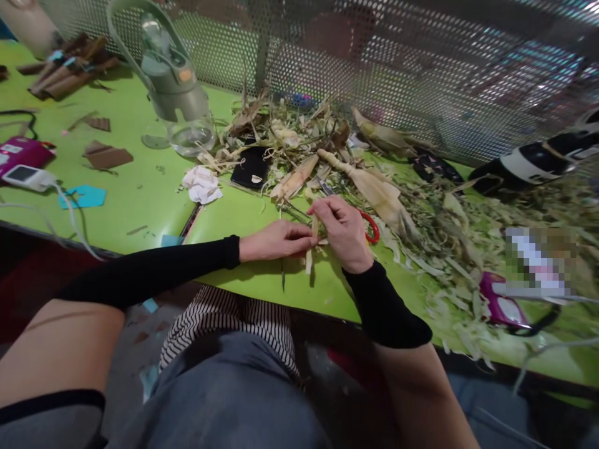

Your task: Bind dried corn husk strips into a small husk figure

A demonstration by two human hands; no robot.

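Observation:
My left hand and my right hand meet over the green table, both pinching a thin pale strip of corn husk that hangs down between them. Just behind my right hand lie red-handled scissors. A pile of dried corn husks spreads beyond the hands, with a long pale husk bundle on its right side.
A black phone and crumpled white paper lie left of the pile. A grey-green fan stands at the back. Brown rolled pieces, a white charger and husk scraps surround them. A perforated metal screen closes the far side.

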